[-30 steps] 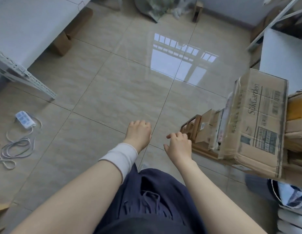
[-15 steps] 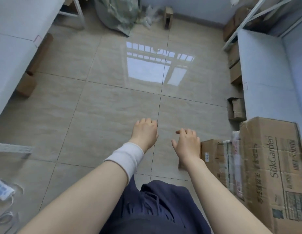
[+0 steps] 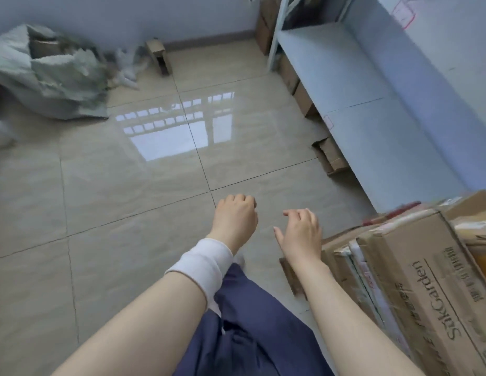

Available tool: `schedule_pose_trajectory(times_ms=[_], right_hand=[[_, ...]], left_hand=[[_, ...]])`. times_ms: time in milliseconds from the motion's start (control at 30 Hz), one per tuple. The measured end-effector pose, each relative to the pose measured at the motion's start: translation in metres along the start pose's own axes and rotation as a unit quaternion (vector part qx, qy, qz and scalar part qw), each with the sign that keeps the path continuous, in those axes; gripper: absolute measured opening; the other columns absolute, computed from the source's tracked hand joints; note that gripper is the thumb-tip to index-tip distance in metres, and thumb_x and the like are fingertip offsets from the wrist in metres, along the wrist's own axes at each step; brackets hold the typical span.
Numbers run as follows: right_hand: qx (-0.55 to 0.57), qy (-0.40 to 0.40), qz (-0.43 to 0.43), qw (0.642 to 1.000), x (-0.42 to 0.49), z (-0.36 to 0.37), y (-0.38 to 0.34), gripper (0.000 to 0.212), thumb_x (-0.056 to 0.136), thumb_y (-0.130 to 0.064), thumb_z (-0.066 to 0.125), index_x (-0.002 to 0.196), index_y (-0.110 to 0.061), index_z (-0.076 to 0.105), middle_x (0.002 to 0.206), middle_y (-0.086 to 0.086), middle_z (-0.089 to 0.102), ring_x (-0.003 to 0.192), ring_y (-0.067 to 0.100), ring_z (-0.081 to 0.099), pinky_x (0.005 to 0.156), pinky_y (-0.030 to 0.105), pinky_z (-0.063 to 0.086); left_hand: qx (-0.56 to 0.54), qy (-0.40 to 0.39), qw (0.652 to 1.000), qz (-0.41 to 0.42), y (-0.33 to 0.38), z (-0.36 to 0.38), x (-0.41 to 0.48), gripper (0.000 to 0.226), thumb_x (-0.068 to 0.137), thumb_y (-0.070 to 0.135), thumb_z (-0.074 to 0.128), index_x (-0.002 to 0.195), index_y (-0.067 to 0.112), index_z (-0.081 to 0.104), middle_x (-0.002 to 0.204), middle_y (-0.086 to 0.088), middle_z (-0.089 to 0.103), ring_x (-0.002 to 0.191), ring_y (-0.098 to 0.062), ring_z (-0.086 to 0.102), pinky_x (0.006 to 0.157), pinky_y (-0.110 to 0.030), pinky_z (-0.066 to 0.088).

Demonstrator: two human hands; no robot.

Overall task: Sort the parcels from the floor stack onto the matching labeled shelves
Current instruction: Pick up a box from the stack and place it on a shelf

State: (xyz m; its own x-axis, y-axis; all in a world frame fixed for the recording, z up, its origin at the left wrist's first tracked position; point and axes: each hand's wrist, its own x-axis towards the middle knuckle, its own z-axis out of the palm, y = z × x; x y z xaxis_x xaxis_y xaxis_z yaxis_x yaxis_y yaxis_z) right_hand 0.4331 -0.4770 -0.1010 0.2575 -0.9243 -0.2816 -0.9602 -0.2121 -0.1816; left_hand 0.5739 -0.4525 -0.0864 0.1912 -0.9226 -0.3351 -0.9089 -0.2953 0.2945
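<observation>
Swinging right, the view now takes in the blue shelf [image 3: 353, 85] along the wall, and the parcel stack [image 3: 426, 280] sits at lower right, nearer the right hand [image 3: 300, 234] than before. Both hands hang over the tiled floor [image 3: 128, 213] and hold nothing: the left hand [image 3: 235, 218] has loosely curled fingers, the right has relaxed, parted ones. The person should probably turn toward the stack, lift one parcel with both hands, and read its label before choosing a shelf.

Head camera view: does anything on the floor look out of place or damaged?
Yes. A small cardboard box looks tipped over by the far wall, next to a slumped grey sack. A second box beside the shelf has its flaps open.
</observation>
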Motion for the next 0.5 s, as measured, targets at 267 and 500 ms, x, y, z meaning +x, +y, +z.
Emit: schedule_pose_trajectory(times_ms=[267,500], right_hand=[[0.057,0.078,0.104,0.990,0.081,-0.065,0.032,0.046,0.092,-0.035,0.054,0.134,-0.018,0.044,0.140,0.003,0.044,0.133,0.020,0.032,0.107,0.032,0.030],[0.080,0.137,0.239,0.958,0.124,-0.100,0.068,0.043,0.093,-0.036,0.053,0.131,-0.018,0.045,0.139,0.002,0.044,0.132,0.019,0.033,0.106,0.031,0.030]], left_hand=[[0.028,-0.007,0.991,0.129,0.073,-0.057,0.116,0.032,0.097,0.027,0.041,0.126,0.018,0.050,0.128,-0.002,0.053,0.120,-0.024,0.046,0.096,-0.031,0.033],[0.057,-0.015,0.958,0.280,0.148,-0.092,0.199,0.034,0.098,0.028,0.040,0.129,0.019,0.049,0.129,-0.002,0.053,0.120,-0.023,0.047,0.096,-0.030,0.034]])
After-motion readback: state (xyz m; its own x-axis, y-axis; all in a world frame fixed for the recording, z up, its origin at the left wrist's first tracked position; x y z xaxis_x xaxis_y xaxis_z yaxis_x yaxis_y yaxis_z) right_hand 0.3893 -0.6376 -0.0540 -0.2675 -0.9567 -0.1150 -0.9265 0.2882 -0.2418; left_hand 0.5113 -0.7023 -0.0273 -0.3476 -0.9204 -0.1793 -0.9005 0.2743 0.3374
